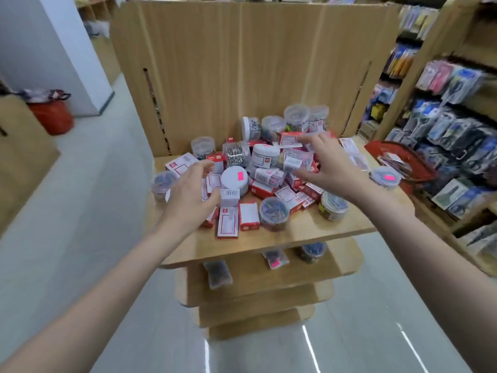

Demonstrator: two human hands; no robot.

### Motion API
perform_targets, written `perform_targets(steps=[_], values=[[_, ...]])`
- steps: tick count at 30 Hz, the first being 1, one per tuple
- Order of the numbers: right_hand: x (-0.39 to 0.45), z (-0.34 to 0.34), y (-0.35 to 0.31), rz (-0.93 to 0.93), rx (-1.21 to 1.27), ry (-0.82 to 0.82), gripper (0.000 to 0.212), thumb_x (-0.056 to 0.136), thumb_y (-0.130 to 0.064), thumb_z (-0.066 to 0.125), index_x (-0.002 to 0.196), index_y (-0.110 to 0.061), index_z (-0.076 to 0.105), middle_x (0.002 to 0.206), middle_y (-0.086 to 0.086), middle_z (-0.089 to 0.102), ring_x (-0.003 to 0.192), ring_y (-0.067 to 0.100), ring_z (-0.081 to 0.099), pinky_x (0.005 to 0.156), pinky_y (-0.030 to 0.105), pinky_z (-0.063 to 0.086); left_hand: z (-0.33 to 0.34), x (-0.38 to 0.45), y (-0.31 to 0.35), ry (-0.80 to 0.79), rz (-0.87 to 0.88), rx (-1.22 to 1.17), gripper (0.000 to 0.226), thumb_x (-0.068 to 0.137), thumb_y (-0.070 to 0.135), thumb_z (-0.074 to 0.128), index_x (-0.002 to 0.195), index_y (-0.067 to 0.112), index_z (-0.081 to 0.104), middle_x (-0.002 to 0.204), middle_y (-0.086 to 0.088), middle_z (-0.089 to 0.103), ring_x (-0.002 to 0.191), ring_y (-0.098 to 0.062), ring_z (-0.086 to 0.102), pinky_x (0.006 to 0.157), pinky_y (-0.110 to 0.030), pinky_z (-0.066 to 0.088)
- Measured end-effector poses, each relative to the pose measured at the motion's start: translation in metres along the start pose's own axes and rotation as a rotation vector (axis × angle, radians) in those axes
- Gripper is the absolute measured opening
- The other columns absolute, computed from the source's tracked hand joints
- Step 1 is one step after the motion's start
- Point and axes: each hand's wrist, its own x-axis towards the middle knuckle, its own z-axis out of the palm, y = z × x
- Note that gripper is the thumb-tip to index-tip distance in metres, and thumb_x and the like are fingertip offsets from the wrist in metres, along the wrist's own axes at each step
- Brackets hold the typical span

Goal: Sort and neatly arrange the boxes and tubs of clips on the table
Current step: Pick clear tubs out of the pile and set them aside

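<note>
- A heap of small red-and-white boxes (228,221) and clear tubs (273,212) of clips lies jumbled on the wooden counter (269,238), against a tall cardboard-coloured back panel (242,63).
- The left hand (192,189) hovers over the left side of the heap, its fingers (207,166) spread and loosely bent, holding nothing; its thumb lies close to a small white box with a barcode (230,196).
- The right hand (326,164) reaches over the middle of the heap, its fingers also spread and empty, fingertips near a red-and-white box (289,138) high on the pile; whether they touch it cannot be told through the blur.
- A white-lidded tub with a pink sticker (234,177) sits between the two hands.
- Another tub with a pink sticker (385,177) stands apart at the counter's right edge, beside a red basket (411,157).
- Lower shelves (336,262) under the counter carry a few more packets and a tub.
- Racks of packaged goods (451,125) fill the right side; a red bucket (52,117) stands on the floor at left.
</note>
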Motion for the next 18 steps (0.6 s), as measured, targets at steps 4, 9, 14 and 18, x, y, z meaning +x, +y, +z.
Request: perform_targets(steps=[4,9,14,18], values=[[0.041,0.018,0.011,-0.072,0.069,-0.064,0.056,0.081,-0.033,0.067,0.129,-0.014,0.043,0.13,0.008,0.045,0.12,0.021,0.039,0.092,0.025,0.029,0.008,0.031,-0.009,0.028,-0.026,0.009,0.044,0.087,0.01,0.058,0.128,0.013,0.043,0.127,-0.001,0.052,0.118,-0.015,0.046,0.09,-0.019,0.029],[0.074,0.042,0.021,0.001,0.05,-0.118,0.063,0.075,-0.049,0.067,0.123,-0.015,0.042,0.114,0.005,0.056,0.11,0.029,0.046,0.085,0.031,0.033,0.016,0.057,-0.023,0.003,-0.041,0.008,0.045,0.086,0.014,0.062,0.127,0.012,0.043,0.128,-0.002,0.052,0.12,-0.017,0.045,0.094,-0.025,0.032],[0.09,0.059,0.022,0.008,-0.037,-0.054,0.064,0.071,-0.059,0.064,0.113,-0.015,0.045,0.092,-0.001,0.057,0.098,0.03,0.047,0.087,0.041,0.038,0.027,0.082,-0.029,-0.032,-0.003,-0.008,0.048,0.085,0.022,0.064,0.128,0.017,0.042,0.127,0.001,0.051,0.119,-0.014,0.045,0.096,-0.027,0.034],[0.098,0.054,0.024,-0.062,0.037,-0.127,0.067,0.069,-0.046,0.069,0.122,-0.016,0.041,0.113,0.003,0.051,0.104,0.025,0.038,0.085,0.032,0.031,0.039,0.107,-0.034,-0.096,0.029,0.045,0.053,0.083,0.026,0.065,0.13,0.013,0.042,0.131,-0.003,0.047,0.122,-0.019,0.043,0.103,-0.041,0.036]])
